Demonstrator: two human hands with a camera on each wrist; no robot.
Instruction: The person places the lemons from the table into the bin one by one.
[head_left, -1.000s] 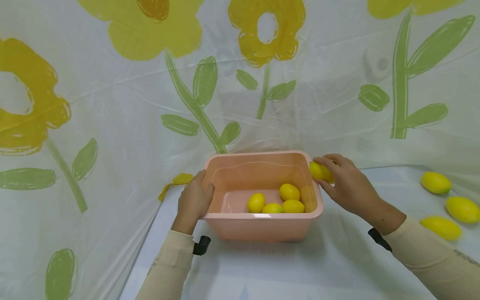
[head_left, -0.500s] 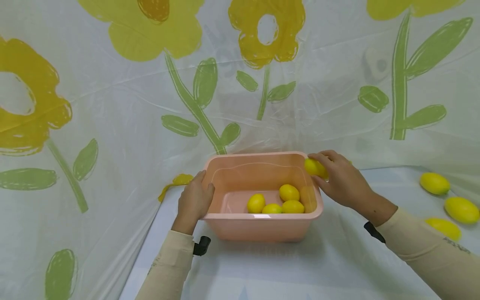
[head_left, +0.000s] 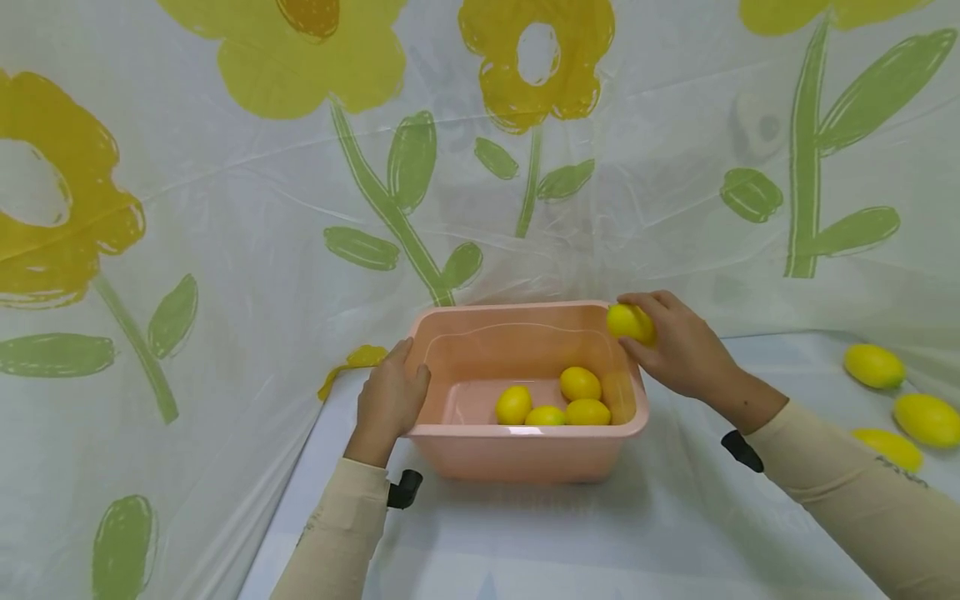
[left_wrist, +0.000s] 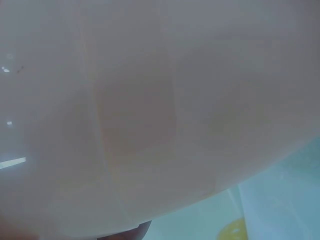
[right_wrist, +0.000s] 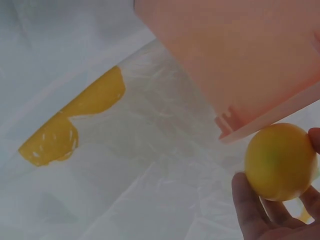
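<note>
A pink plastic basin [head_left: 517, 454] stands on the table with several yellow lemons in it, among them one lemon [head_left: 513, 405] left of the others. My left hand [head_left: 390, 400] grips the basin's left rim, its thumb on the inner side. Above the right rim, my right hand [head_left: 678, 346] holds another lemon [head_left: 630, 323] between thumb and fingers. The right wrist view shows this lemon [right_wrist: 281, 161] in the fingers beside the basin's outer wall [right_wrist: 240, 60]. In the left wrist view the basin wall [left_wrist: 135, 110] fills most of the picture and hides nearly all of the hand.
To the right on the white tabletop [head_left: 540, 542] lie several lemons, such as a lemon [head_left: 873, 367] toward the back and a lemon [head_left: 888, 448] partly behind the right sleeve. A flower-printed cloth [head_left: 645, 208] hangs close behind the basin.
My right hand has moved up and slightly left with its lemon, from outside the right rim to just above it. My left hand and the basin stay in place.
</note>
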